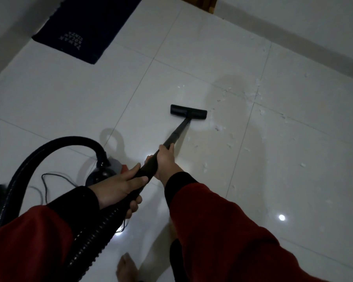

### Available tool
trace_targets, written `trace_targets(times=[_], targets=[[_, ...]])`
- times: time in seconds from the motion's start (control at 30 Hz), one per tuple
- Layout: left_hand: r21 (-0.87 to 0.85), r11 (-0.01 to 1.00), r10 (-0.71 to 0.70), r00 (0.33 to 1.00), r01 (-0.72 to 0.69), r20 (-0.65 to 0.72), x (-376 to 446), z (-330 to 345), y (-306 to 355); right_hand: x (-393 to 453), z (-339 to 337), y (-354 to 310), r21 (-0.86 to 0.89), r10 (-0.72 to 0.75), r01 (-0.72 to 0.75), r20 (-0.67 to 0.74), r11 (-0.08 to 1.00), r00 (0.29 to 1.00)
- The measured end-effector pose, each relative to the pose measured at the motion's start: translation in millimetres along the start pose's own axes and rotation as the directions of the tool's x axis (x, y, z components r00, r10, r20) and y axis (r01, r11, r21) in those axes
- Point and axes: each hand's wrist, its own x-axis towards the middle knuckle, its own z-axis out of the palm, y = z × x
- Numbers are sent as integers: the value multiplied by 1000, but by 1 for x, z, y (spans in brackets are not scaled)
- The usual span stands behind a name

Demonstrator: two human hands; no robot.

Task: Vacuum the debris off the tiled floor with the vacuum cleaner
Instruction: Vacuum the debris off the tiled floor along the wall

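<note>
Two red sleeves (222,231) are reaching forward, left hand (118,187) and right hand (166,160) both wrapping tightly around one black wand (177,131), whose single floor head (188,112) is resting flat on white tiles (69,102) just left of scattered white debris (251,94).

Dark blue mat (84,31) by wall (293,21)
</note>
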Motion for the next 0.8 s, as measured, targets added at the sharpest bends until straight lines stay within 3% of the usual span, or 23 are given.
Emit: trace_targets(times=[0.37,0.8], targets=[[67,998,-17,1000,18,-11,-40,-52,-63,-26,8,91,-32,-23,22,-11,999,1000],[226,971,-83,996,75,26,-107,-121,-125,-85,21,202,247,-8,1,29,969,1000]])
